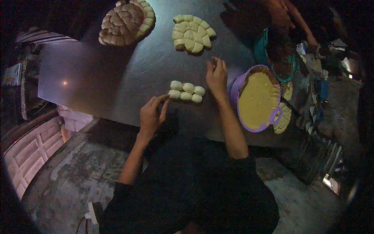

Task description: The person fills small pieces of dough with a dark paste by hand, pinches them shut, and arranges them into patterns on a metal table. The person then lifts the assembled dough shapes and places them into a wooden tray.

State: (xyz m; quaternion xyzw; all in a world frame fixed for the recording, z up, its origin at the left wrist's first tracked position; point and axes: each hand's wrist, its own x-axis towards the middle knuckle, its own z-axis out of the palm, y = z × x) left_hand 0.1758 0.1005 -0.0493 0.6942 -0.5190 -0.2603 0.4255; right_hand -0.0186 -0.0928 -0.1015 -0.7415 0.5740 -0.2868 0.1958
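Two short rows of pale round dough balls (187, 91) sit pressed together on the dark metal table. My left hand (151, 114) is at their left end, its fingertips at the nearest left ball and its thumb a little apart from the fingers. To the right of the rows, my right hand (217, 77) is raised over the table, its fingers bent and slightly apart, with nothing visible in them. Beyond both hands lies a flat cluster of yellowish dough pieces (192, 34).
A purple basin (233, 95) of yellow dough or batter stands close on the right. Behind it are a teal basket (263, 48) and more dough pieces (283, 119). A larger dough cluster (126, 23) lies far left. Another person's arm (302, 23) shows at far right.
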